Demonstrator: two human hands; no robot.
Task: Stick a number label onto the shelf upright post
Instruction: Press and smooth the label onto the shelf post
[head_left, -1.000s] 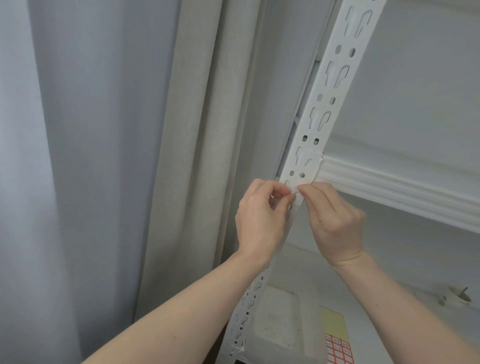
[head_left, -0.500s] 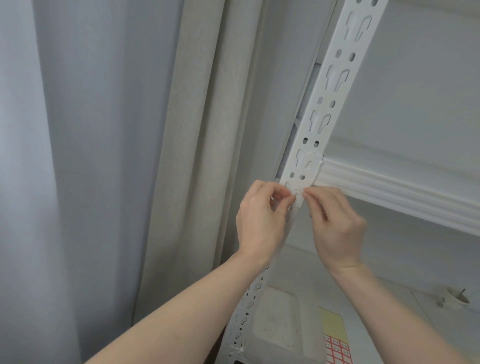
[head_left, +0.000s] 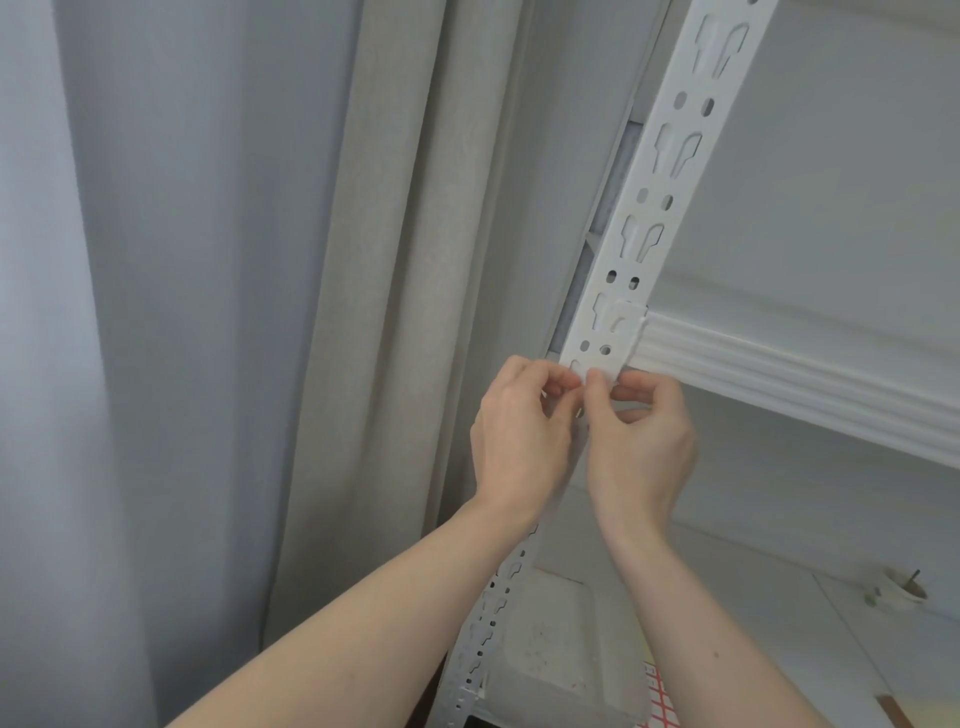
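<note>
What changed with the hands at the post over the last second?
Little. The right hand shifted slightly left, closing on the left hand, its fingers curling more. Both stayed on the post just below the shelf beam, pinching something small and whitish, presumably the label.

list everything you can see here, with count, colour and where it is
shelf upright post: 1, white, slotted, running from top right down to bottom centre
shelf beam: 1, white, ribbed, joining the post and running right
label: 1, white, small, at the post just below the beam joint; print not legible
curtains: grey on the left, beige beside it, left of the post
plastic container: 1, translucent white, lower shelf, bottom centre
sticker sheet: 1, red grid, bottom edge, partly hidden by the right forearm
small round object: 1, white, lower shelf at right
left hand: 1, fingers curled at the post
right hand: 1, fingers pinching the label
</note>
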